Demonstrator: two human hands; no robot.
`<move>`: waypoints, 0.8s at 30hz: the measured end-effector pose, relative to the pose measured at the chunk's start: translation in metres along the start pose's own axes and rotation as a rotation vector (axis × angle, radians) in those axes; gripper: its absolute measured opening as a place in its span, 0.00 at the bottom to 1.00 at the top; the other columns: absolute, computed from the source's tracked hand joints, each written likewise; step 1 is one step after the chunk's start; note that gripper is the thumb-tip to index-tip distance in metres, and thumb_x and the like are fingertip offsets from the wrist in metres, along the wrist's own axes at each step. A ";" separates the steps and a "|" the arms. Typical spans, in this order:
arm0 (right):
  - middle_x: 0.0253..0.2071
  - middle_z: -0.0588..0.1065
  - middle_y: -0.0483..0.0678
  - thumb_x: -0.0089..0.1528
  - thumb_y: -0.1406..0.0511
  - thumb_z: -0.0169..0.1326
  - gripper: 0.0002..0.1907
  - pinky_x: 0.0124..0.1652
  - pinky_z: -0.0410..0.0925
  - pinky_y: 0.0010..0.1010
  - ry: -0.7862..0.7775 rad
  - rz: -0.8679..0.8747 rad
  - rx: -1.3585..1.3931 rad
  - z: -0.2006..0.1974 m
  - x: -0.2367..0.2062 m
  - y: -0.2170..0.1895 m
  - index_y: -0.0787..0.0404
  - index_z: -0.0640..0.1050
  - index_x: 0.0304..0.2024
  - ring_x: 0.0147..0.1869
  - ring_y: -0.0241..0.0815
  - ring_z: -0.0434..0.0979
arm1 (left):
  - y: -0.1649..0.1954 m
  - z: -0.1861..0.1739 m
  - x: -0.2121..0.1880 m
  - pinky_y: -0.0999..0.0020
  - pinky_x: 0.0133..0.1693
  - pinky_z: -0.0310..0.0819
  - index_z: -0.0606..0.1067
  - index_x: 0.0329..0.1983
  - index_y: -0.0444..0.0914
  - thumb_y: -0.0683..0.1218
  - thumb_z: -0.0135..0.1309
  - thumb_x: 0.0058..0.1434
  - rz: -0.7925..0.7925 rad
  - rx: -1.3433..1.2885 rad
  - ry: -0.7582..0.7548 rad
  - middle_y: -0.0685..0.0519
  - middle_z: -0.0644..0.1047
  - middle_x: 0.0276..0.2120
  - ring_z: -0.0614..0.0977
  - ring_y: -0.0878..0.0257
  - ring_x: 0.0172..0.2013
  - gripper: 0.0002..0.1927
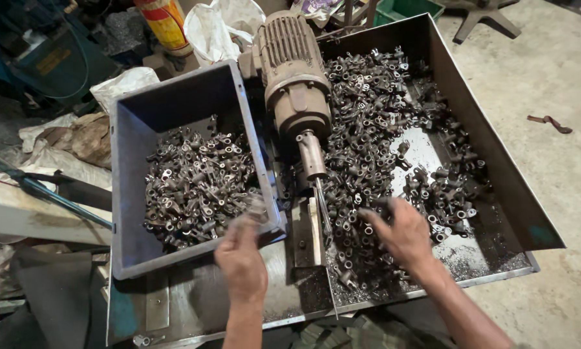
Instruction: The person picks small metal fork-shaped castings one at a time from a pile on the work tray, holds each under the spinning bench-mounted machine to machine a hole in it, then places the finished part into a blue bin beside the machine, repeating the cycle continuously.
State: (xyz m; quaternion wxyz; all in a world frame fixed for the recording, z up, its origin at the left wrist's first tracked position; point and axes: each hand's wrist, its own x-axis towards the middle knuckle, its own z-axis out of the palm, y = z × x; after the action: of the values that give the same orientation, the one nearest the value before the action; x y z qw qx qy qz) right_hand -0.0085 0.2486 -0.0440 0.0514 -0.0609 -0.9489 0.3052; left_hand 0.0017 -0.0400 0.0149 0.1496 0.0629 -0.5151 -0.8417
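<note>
My left hand (242,255), blurred, closes on a small metal fitting (257,208) over the near right corner of the grey bin (174,103); my right hand (403,232), fingers spread and holding nothing, rests on the unsorted fittings (368,129) in the steel tray (497,168), right of the motor (293,71).

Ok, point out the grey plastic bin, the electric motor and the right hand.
grey plastic bin (123,194): head view, bare left wall.
electric motor (290,55): head view, ribbed housing.
right hand (403,232): head view, back of the hand.
</note>
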 end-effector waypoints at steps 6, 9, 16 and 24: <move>0.36 0.82 0.55 0.62 0.42 0.56 0.28 0.42 0.74 0.44 -0.175 0.151 -0.264 0.000 0.046 0.006 0.54 0.80 0.50 0.41 0.53 0.83 | 0.005 0.001 0.001 0.67 0.50 0.71 0.83 0.48 0.39 0.45 0.57 0.66 0.006 0.330 0.026 0.50 0.82 0.44 0.79 0.62 0.45 0.11; 0.37 0.82 0.55 0.62 0.44 0.57 0.25 0.43 0.75 0.42 -0.093 0.095 -0.201 -0.004 0.045 0.017 0.53 0.82 0.50 0.40 0.50 0.84 | 0.008 0.003 -0.005 0.63 0.57 0.72 0.82 0.48 0.41 0.50 0.61 0.64 0.333 0.713 -0.184 0.51 0.82 0.47 0.80 0.59 0.53 0.12; 0.47 0.83 0.51 0.59 0.63 0.59 0.18 0.41 0.77 0.35 -0.232 0.218 0.567 -0.033 -0.004 0.011 0.57 0.82 0.53 0.46 0.40 0.85 | 0.005 0.020 -0.008 0.50 0.63 0.49 0.84 0.44 0.44 0.64 0.68 0.47 0.528 1.182 -0.512 0.56 0.82 0.46 0.73 0.56 0.59 0.27; 0.48 0.82 0.52 0.61 0.71 0.58 0.15 0.46 0.76 0.25 -0.202 -0.063 0.774 0.002 -0.039 -0.044 0.64 0.82 0.51 0.47 0.38 0.83 | 0.006 0.017 -0.010 0.48 0.64 0.45 0.85 0.37 0.51 0.57 0.67 0.51 0.532 1.238 -0.581 0.61 0.81 0.44 0.72 0.56 0.61 0.12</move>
State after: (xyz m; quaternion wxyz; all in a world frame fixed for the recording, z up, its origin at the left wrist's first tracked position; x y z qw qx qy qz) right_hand 0.0265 0.2060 -0.0223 -0.0136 0.0226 -0.7654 0.6430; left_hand 0.0082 -0.0249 0.0279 0.1432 -0.2168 -0.9130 -0.3146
